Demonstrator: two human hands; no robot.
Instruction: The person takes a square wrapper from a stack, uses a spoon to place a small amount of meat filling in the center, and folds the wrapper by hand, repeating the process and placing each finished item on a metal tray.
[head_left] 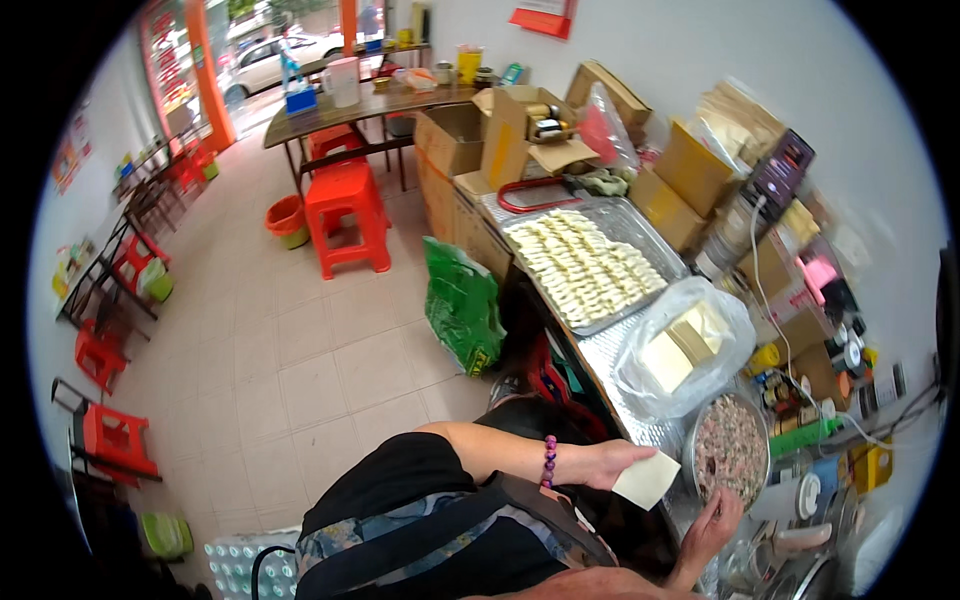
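Observation:
A pale square wonton wrapper (650, 482) is held by one side in my left hand (612, 463), its thumb on top. My right hand (710, 528) is at the near rim of a round metal bowl (768, 452) with pinkish minced filling (735, 440). Its fingers are drawn together; whatever they hold, if anything, I cannot make out. Beyond the bowl, a stack of wrappers (664, 362) sits in an open clear plastic bag (735, 325). Farther off, a metal tray (672, 263) carries rows of folded wontons (590, 265).
Cardboard boxes (672, 205), a phone (783, 165) with a white cable and several jars crowd the wall side. A green plastic bag (462, 305) hangs at the table's left edge. Red stools (345, 210) and a bin (288, 220) stand on the tiled floor.

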